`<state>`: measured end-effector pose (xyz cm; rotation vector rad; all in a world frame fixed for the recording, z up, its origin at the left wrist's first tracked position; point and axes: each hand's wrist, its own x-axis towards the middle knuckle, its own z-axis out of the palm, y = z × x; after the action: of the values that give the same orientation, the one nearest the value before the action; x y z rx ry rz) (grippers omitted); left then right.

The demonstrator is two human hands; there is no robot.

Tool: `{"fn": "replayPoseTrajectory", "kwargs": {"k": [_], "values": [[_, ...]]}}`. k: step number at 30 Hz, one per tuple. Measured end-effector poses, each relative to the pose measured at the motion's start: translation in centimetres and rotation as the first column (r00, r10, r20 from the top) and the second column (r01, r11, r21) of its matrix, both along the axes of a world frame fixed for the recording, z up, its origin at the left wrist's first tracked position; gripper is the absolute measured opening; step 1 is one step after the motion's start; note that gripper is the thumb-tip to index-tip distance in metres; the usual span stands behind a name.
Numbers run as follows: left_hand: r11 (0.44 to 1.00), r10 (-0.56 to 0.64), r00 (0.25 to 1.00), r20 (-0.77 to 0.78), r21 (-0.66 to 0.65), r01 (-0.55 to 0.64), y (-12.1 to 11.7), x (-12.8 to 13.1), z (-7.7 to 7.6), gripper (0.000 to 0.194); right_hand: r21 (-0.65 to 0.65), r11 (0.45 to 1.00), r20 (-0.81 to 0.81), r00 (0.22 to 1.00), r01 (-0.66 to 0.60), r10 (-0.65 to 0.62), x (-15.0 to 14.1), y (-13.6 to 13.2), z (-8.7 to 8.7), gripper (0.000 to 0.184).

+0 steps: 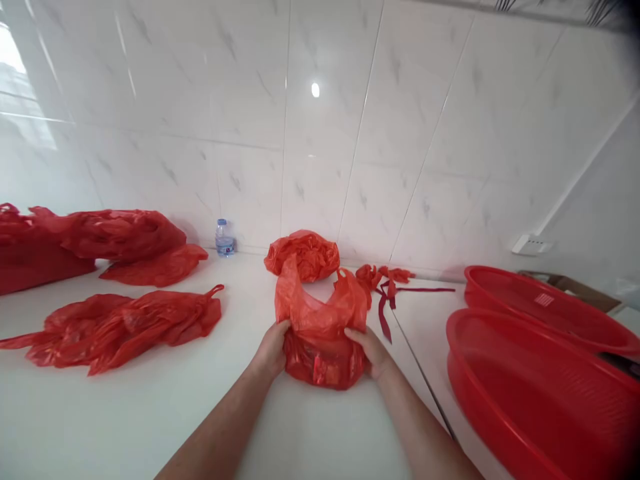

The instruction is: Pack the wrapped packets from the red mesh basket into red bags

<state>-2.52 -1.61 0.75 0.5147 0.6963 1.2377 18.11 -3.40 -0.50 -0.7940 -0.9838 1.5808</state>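
A red plastic bag [323,327] stands upright on the white table in front of me, its two handles pointing up. Something red and dark shows through its lower front, but I cannot make out what it is. My left hand [273,348] grips the bag's left side, with the thumb on the front. On the right side, my right hand [371,352] holds it too, thumb across the front and fingers partly hidden behind. Right behind this bag lies a crumpled red bag [305,253] against the wall.
Red bags [125,327] lie on the left, with a bigger red heap [120,233] behind. A small water bottle [225,239] stands by the wall. Dark red ribbon [384,313] lies right of the held bag. Two red plastic baskets [500,413] fill the right side.
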Motion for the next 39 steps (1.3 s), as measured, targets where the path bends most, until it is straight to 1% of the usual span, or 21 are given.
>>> {"fn": "replayPoseTrajectory", "kwargs": {"k": [2,5,7,9,11,15,19,21,22,25,27,28,30,33,36,39], "values": [[0.999,-0.040,0.999,0.032,0.020,0.040,-0.2,0.1,0.2,0.022,0.004,1.000,-0.004,1.000,-0.014,0.014,0.3,-0.2,0.4,0.052],[0.979,-0.160,0.986,0.053,0.134,0.152,-0.6,0.0,0.5,0.039,0.031,0.998,-0.028,0.998,-0.061,0.061,0.4,-0.6,0.9,0.061],[0.957,-0.239,0.971,-0.011,0.164,0.238,-0.9,-0.1,0.5,0.043,0.027,0.990,-0.037,0.990,-0.138,0.139,0.0,-1.0,1.2,0.061],[0.947,-0.287,0.955,-0.078,0.130,0.295,-1.1,0.1,0.3,0.040,-0.010,0.980,-0.044,0.979,-0.199,0.199,-0.5,-1.5,1.4,0.054],[0.954,-0.282,0.955,-0.093,0.080,0.290,-1.3,0.3,0.0,0.036,-0.057,0.983,-0.055,0.983,-0.177,0.174,-0.9,-1.7,1.4,0.046],[0.983,-0.185,0.980,-0.074,-0.020,0.184,-1.4,0.8,-0.6,0.028,-0.117,0.993,-0.105,0.994,-0.020,0.008,-0.8,-1.5,1.0,0.038],[0.984,-0.174,0.983,-0.064,-0.049,0.171,-1.2,0.7,-0.9,0.025,-0.178,0.984,-0.148,0.988,0.023,-0.050,-0.3,-1.3,0.8,0.030],[0.983,-0.180,0.983,-0.047,-0.035,0.178,-1.1,0.6,-0.9,0.025,-0.156,0.988,-0.160,0.986,0.017,-0.042,-0.2,-1.4,1.0,0.028],[0.982,-0.190,0.981,-0.038,-0.023,0.189,-1.1,0.5,-0.9,0.025,-0.122,0.993,-0.174,0.985,-0.003,-0.018,-0.3,-1.6,1.2,0.031],[0.977,-0.215,0.976,-0.032,-0.004,0.215,-1.0,0.5,-1.0,0.027,-0.021,0.989,-0.189,0.971,-0.149,0.143,-0.8,-2.1,1.8,0.044],[0.977,-0.213,0.976,-0.039,-0.013,0.212,-1.0,0.6,-1.0,0.024,-0.019,0.972,-0.142,0.963,-0.233,0.228,-1.2,-2.2,1.9,0.046],[0.977,-0.215,0.976,-0.034,-0.013,0.215,-1.1,0.6,-0.9,0.021,-0.032,0.970,-0.115,0.965,-0.243,0.238,-1.3,-2.2,1.9,0.045],[0.967,-0.255,0.967,-0.004,0.002,0.255,-1.3,0.6,-0.6,0.012,-0.060,0.978,-0.092,0.977,-0.198,0.192,-1.4,-2.1,1.7,0.040],[0.955,-0.295,0.955,0.023,0.039,0.294,-1.7,0.5,-0.1,0.017,-0.101,0.989,-0.161,0.983,-0.105,0.088,-1.2,-1.9,1.4,0.033],[0.963,-0.266,0.963,-0.039,0.034,0.267,-1.7,0.4,0.1,0.019,-0.128,0.990,-0.245,0.969,-0.059,0.026,-1.1,-1.9,1.4,0.027],[0.967,-0.253,0.965,-0.074,0.017,0.255,-1.5,0.5,-0.2,0.021,-0.133,0.989,-0.306,0.952,-0.069,0.025,-1.3,-1.9,1.6,0.017]]}}
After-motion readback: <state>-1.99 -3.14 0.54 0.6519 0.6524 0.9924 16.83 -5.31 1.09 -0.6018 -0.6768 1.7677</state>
